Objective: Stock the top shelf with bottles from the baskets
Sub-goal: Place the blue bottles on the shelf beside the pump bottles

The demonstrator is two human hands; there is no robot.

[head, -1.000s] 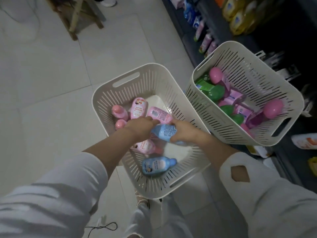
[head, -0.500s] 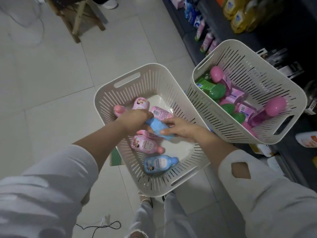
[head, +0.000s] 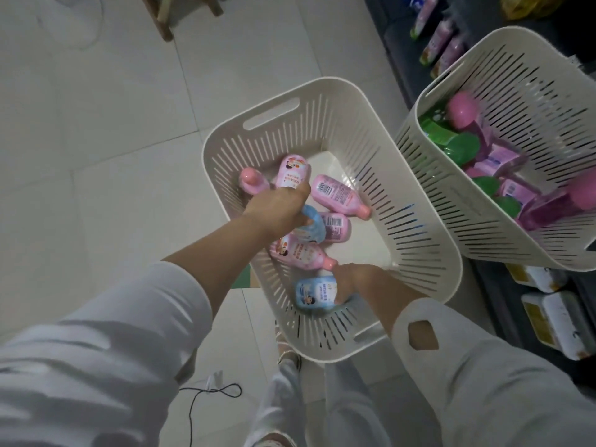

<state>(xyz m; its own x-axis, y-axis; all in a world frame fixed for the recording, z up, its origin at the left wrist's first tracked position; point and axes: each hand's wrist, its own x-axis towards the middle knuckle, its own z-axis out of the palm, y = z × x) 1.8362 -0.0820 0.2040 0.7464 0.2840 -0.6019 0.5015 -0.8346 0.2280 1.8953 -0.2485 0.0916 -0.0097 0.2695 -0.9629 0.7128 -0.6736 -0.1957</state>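
Left hand (head: 280,208) grips one blue bottle (head: 311,228), right hand (head: 358,283) grips a second blue bottle (head: 315,293) at its cap end, both inside the near basket (head: 338,84); recommend lifting each vertically, clear of the pink bottles (head: 338,195).

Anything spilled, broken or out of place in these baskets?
Nothing spilled or broken shows. Pink plastic bottles lie jumbled on their sides in the nearer white slotted plastic basket; the left hand grips a light blue plastic bottle.
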